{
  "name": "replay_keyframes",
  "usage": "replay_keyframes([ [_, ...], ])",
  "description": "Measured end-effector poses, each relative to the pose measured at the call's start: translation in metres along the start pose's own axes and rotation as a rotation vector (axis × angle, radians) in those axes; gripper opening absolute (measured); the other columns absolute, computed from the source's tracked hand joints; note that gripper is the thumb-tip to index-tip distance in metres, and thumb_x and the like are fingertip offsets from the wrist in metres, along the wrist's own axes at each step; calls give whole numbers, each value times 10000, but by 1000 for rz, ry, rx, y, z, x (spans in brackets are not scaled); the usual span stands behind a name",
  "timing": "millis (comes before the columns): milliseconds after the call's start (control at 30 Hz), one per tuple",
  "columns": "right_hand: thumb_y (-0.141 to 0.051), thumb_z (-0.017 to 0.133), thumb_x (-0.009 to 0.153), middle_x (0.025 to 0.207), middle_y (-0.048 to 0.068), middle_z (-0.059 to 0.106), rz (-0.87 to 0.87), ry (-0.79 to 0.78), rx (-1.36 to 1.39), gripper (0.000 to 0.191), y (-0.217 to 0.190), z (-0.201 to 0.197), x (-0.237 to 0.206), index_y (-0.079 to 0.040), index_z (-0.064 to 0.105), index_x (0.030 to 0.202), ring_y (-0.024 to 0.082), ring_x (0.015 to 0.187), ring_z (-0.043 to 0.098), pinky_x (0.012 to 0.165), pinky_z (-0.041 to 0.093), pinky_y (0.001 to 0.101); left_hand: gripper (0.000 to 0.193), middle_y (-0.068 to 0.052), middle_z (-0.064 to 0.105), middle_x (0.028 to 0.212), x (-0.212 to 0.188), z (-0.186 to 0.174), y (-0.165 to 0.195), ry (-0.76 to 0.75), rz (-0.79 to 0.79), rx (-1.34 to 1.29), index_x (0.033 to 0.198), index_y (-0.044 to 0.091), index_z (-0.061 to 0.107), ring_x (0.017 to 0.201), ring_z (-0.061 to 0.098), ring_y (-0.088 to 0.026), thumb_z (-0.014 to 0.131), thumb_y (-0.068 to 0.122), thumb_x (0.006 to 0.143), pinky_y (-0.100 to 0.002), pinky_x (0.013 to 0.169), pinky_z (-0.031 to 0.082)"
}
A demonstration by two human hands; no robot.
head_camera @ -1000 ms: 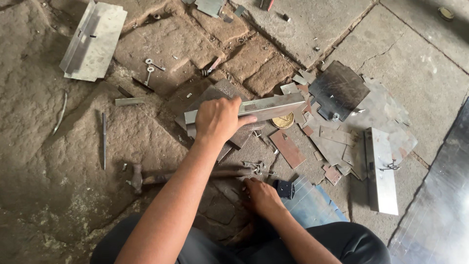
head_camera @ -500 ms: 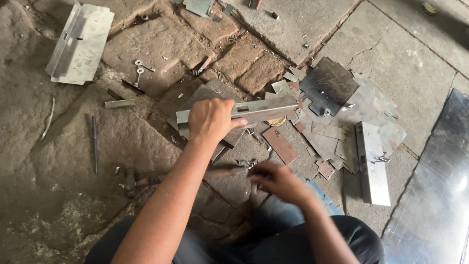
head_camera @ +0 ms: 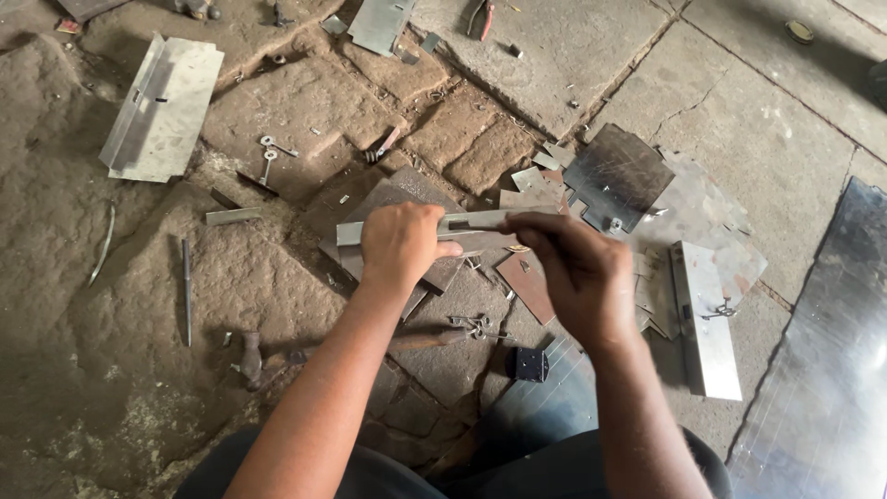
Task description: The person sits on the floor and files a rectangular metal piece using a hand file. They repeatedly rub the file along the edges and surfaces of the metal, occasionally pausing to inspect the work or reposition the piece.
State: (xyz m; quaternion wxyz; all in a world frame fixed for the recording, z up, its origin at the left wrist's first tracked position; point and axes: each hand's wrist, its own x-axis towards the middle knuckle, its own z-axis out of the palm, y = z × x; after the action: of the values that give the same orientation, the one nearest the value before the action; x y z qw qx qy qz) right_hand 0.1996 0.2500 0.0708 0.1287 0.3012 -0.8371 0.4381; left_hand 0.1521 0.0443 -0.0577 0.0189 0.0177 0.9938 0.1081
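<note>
Left hand (head_camera: 399,242) in firm grip on flat metal strip (head_camera: 480,220); right hand (head_camera: 565,268) pinching its far end over stone floor (head_camera: 739,120), hammer (head_camera: 277,356) untouched.

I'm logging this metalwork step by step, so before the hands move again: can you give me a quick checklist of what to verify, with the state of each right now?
1. Left hand grips the long metal strip: ok.
2. Right hand at the strip's other end, fingers pinched there: ok; whether it holds a small part, cannot tell.
3. Strip level over the flat metal plate: ok.
4. Hammer lies on the stone floor near the knees: ok.
5. Loose offcuts crowd the work spot: not ok.
</note>
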Motion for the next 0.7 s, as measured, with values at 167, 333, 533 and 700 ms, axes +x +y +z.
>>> replay_keyframes([
  [167,-24,664,1002,1052,86,796,13,1,-31,154,1,20,-2,-34,733,1139,147,961,773,823,618,286,596,41,489,531,0,4,-2,122,57,-87,728,113,587,461,437,-102,724,692,738,-296,421,390],
  [333,-71,690,969,988,82,816,150,115,-7,167,-4,53,5,-56,750,1125,126,861,785,719,611,266,528,-31,563,541,2,-1,-7,257,83,-213,752,105,670,452,514,-163,805,610,677,-346,478,441],
  [533,-117,710,945,939,76,817,90,134,-150,188,4,64,21,-95,763,1124,131,775,801,637,609,241,525,-54,684,605,6,-7,-6,116,-4,-200,800,94,674,562,685,-203,807,596,721,-362,499,531],
  [700,-132,713,948,906,95,809,136,59,-130,215,-2,60,28,-83,759,1151,151,677,769,595,579,275,518,-53,663,578,4,-1,-4,275,93,-186,700,102,673,517,633,-197,853,584,630,-367,478,485],
])
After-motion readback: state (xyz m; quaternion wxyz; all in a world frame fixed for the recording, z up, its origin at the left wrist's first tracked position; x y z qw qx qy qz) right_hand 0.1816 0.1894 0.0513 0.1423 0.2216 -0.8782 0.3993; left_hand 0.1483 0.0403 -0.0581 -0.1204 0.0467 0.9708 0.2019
